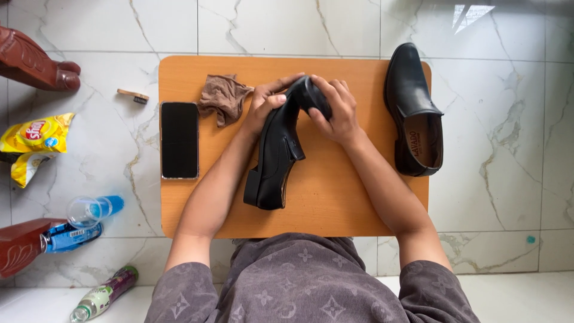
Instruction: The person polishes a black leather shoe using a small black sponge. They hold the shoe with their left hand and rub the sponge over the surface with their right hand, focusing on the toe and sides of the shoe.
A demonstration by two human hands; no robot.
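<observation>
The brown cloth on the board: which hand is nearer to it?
Left. The left hand lies right beside the brown cloth, gripping the black shoe; the right hand is farther away, at the shoe's toe.

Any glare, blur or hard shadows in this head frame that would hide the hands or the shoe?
Head view: sharp and evenly lit; both hands, left and right, and the held shoe read clearly. A window reflection glares on the floor tile at top right only. Shadows on the board are soft. Slight wide-angle bending at the edges.
</observation>
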